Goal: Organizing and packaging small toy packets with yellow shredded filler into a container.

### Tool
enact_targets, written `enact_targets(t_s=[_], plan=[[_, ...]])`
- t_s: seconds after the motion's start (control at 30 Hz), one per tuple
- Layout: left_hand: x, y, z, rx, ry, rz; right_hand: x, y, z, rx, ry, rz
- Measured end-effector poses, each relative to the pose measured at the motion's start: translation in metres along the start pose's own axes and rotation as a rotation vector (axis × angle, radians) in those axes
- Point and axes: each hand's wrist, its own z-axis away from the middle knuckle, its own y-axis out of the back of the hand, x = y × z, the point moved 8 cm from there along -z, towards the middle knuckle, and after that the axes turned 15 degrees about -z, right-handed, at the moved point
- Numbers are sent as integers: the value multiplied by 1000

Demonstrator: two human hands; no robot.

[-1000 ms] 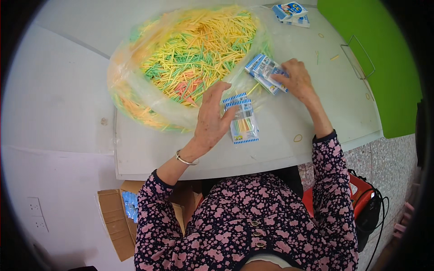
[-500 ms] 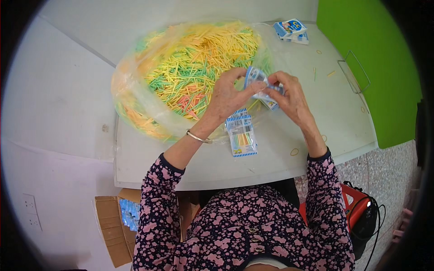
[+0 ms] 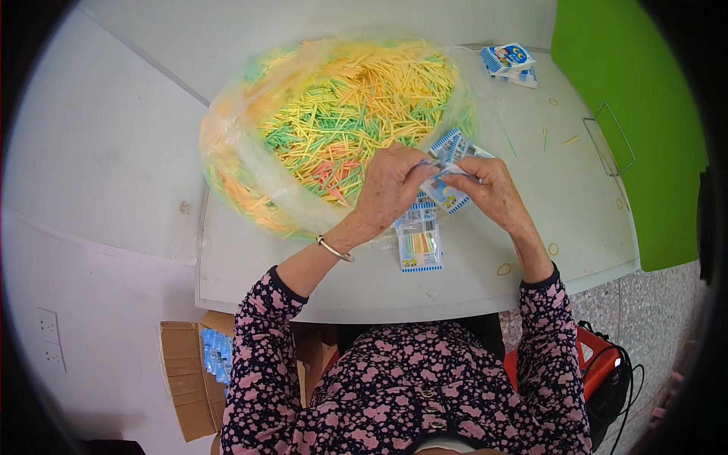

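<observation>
My left hand (image 3: 390, 189) and my right hand (image 3: 489, 191) meet above the white table (image 3: 531, 250), both pinching the same small blue-and-white plastic packet (image 3: 449, 180). More of these flat packets fan out behind my fingers. One filled packet (image 3: 418, 241) with coloured sticks inside lies flat on the table just below my left hand. A big clear plastic bag (image 3: 334, 125) heaped with yellow, green, orange and pink sticks sits right behind my hands.
A small stack of blue-and-white packets (image 3: 509, 61) lies at the table's far right corner. Rubber bands (image 3: 503, 268) and stray sticks dot the right side. A wire handle (image 3: 607, 144) sits by the green wall. A cardboard box (image 3: 189, 371) and red bag (image 3: 599, 364) stand on the floor.
My left hand lifted off the filled packet on the table and came up to my right hand; both now grip one packet. The filled packet stays lying flat.
</observation>
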Motion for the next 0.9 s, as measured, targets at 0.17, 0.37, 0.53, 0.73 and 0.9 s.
enact_targets(t_s=[0.17, 0.37, 0.53, 0.73, 0.9], plan=[[0, 3, -1, 11, -83, -76, 6, -6, 1, -15, 2, -41], [-28, -9, -10, -269, -38, -95, 3, -4, 1, 9, 56, -98], [-127, 43, -58, -54, -131, -499, 18, 14, -4, 136, 7, -185], [-194, 16, -80, -243, -297, -1245, 35, 24, -4, 185, -92, -215], [-201, -3, -89, -192, -495, -1381, 34, 24, -4, 180, -104, -223]])
